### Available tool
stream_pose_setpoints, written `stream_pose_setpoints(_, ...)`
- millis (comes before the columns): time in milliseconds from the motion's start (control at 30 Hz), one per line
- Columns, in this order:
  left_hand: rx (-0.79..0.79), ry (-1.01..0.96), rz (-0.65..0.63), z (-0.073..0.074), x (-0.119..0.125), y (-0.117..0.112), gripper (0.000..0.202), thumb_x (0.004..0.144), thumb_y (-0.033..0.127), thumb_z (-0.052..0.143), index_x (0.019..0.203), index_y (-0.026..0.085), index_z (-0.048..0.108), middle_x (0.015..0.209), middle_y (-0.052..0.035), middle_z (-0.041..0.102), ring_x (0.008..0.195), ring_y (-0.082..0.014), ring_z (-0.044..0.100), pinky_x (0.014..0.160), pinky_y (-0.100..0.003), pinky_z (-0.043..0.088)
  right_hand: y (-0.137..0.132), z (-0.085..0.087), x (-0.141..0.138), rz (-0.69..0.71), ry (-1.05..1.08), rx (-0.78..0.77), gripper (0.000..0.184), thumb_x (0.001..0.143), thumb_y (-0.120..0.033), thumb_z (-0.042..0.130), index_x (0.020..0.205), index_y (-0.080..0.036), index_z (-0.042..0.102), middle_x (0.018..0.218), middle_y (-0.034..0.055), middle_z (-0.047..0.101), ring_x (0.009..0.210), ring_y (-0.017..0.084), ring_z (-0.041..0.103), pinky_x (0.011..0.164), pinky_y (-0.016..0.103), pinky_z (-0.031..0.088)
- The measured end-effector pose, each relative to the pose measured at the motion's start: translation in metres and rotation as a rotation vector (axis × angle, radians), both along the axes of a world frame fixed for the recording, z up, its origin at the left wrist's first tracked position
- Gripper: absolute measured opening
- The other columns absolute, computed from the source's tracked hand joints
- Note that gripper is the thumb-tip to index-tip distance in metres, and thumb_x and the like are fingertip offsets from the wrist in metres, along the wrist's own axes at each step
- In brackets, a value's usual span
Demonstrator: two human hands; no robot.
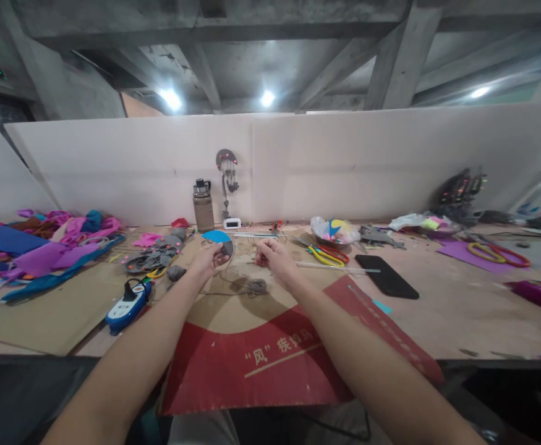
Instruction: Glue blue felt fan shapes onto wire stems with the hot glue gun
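Observation:
My left hand (208, 258) is closed in a pinch on a felt piece (216, 236) with a blue curved top and a grey part at its right side. A thin strand seems to hang below it. Level with it, a short way to the right, my right hand (272, 256) is closed with thumb and fingertips together; what they hold, if anything, is too small to make out. Between my forearms lies a loose bundle of grey yarn (256, 287) on a red and tan printed board (261, 346). A grey yarn ball (176, 272) rests beside my left wrist.
Grey felt pieces (159, 254), a power strip (130, 306) and heaped coloured felt (61, 247) lie left. A bottle (204, 207) stands by the partition, near a hanging felt ornament (227, 159). Rightward are yellow-handled scissors (326, 256), a glue stick (339, 267) and a phone (387, 276).

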State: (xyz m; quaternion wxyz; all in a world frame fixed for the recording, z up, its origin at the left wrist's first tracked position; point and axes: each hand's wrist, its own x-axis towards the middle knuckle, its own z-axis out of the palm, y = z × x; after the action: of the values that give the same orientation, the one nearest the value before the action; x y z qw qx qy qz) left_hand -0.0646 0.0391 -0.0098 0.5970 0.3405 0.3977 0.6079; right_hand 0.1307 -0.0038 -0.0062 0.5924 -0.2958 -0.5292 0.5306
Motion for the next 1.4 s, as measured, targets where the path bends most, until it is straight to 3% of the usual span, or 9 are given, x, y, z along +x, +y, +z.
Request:
stream_pose_setpoints(300,0.033,0.102,0.04,-0.004,0.005,0.003,0.008,0.071,0.011,0.065,0.07,0.011,0.057,0.064,-0.0043,0.062,0.055,-0.0104,0.058,0.056,-0.025,0.054,-0.013,0.005,-0.004,0.173,0.097,-0.092,0.025,0.063,-0.035,0.069,0.071,-0.02,0.051,0.058,-0.006,0.052,0.055,0.008,0.049,0.066,0.028,0.046)
stream_pose_setpoints(533,0.087,0.19,0.087,-0.003,0.011,-0.002,0.02,0.069,0.015,0.069,0.058,0.011,0.053,0.057,-0.0009,0.055,0.054,-0.0088,0.055,0.058,-0.027,0.055,-0.012,0.003,-0.003,0.144,0.007,-0.091,0.021,0.067,-0.033,0.065,0.07,-0.02,0.049,0.055,-0.0055,0.053,0.052,0.009,0.049,0.059,0.027,0.045)
stream_pose_setpoints(700,0.082,0.172,0.098,-0.001,0.014,-0.005,0.018,0.071,0.013,0.066,0.059,0.011,0.053,0.053,0.0016,0.051,0.052,-0.0072,0.052,0.059,-0.027,0.056,-0.008,-0.001,-0.003,0.113,-0.038,-0.085,0.014,0.067,-0.026,0.06,0.067,-0.019,0.048,0.053,-0.0057,0.052,0.049,0.009,0.049,0.056,0.026,0.043)
stream_pose_setpoints(933,0.005,0.043,0.069,0.001,0.009,-0.002,0.01,0.072,0.008,0.062,0.072,0.011,0.053,0.067,-0.0056,0.064,0.058,-0.012,0.061,0.055,-0.026,0.054,-0.008,-0.002,-0.002,0.152,-0.053,-0.048,0.013,0.069,-0.026,0.06,0.068,-0.019,0.049,0.055,-0.005,0.054,0.051,0.01,0.052,0.06,0.028,0.045)
stream_pose_setpoints(1267,0.007,0.02,0.06,0.003,0.013,-0.005,0.008,0.075,0.006,0.059,0.069,0.011,0.054,0.067,-0.0061,0.065,0.055,-0.0105,0.06,0.055,-0.024,0.054,-0.013,0.002,0.0,0.21,-0.003,-0.07,0.009,0.065,-0.02,0.058,0.073,-0.018,0.055,0.063,-0.0036,0.056,0.057,0.01,0.054,0.065,0.031,0.049)
stream_pose_setpoints(1400,0.015,0.045,0.045,0.002,0.016,-0.008,0.008,0.074,0.008,0.06,0.068,0.011,0.055,0.067,-0.0063,0.065,0.056,-0.0107,0.06,0.055,-0.023,0.053,-0.014,0.004,-0.002,0.196,0.001,-0.082,0.014,0.067,-0.027,0.062,0.07,-0.019,0.05,0.059,-0.0047,0.054,0.056,0.01,0.052,0.061,0.03,0.049)
